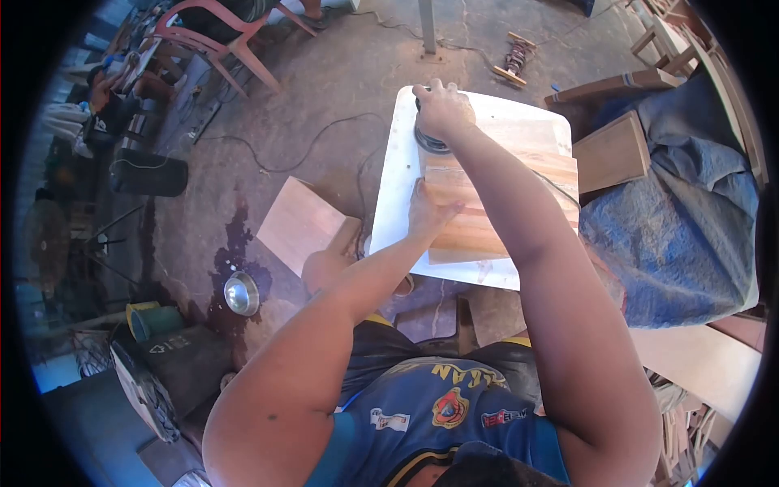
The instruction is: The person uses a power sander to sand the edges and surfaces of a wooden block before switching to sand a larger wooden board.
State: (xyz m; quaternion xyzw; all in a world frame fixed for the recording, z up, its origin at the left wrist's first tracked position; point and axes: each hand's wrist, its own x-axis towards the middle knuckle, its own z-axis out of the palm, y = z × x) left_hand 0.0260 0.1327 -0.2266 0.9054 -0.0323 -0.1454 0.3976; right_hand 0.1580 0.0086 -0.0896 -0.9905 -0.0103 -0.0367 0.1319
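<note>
1. Far left, on the concrete floor: a dark boxy machine (148, 174), a shiny round metal bowl (242, 293) by a wet stain, and a red plastic chair (213, 36) near the top edge.
2. Just left of the white table (395, 174): a loose wooden board (302, 225), tilted on the floor.
3. Left hand (428, 213): fingers spread, pressed flat on the left edge of the wooden panel (497, 213), holding it down.
4. Wooden panel: striped light and reddish planks, lying flat across the right side of the white table.
5. Right hand (442, 108): closed over the top of a round sander (430, 142), sitting at the panel's far left corner, cord trailing off the table's left edge.
6. Right of the table: stacked timber blocks (613, 150) and a crumpled blue tarp (677, 219).
</note>
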